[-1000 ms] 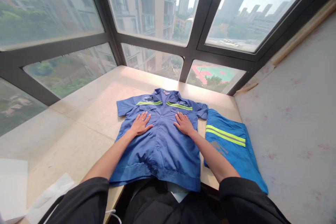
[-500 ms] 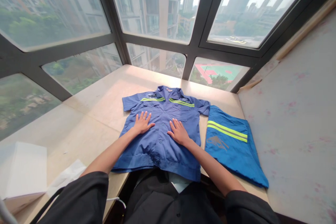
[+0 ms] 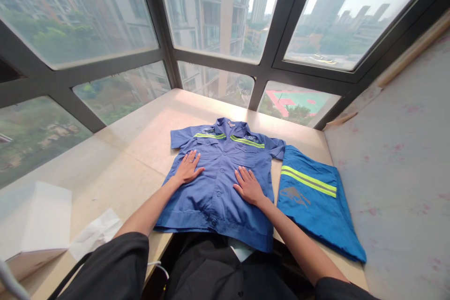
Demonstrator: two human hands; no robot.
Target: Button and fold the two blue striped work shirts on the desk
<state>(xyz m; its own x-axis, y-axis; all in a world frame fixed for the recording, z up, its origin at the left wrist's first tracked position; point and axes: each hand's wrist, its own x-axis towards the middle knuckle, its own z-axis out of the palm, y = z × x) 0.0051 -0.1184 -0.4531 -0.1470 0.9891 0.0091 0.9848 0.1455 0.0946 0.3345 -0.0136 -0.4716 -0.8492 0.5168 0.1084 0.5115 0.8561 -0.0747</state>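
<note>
A blue short-sleeved work shirt (image 3: 220, 183) lies front up, its collar pointing away from me and its lower hem over the near edge of the ledge. Yellow-green reflective stripes cross its chest above the pockets. My left hand (image 3: 188, 168) rests flat on the shirt's left half, fingers stretched out, a ring on one finger. On the other side of the button line, my right hand (image 3: 249, 186) lies flat on the cloth with its fingers extended. Neither hand grips anything. To the right is a folded brighter-blue garment (image 3: 309, 211) with a reflective stripe, touching the shirt's sleeve.
The pale ledge (image 3: 140, 150) runs up to dark-framed windows (image 3: 211, 56). At the left stand a white box (image 3: 38, 220) and a crumpled white tissue (image 3: 96, 229). A white cable (image 3: 160, 265) hangs near the front edge. A flowered wall (image 3: 393, 173) bounds the right side.
My hands have slid slightly apart across the shirt, the left outward to the left and the right outward to the right. The whole view has shifted a little.
</note>
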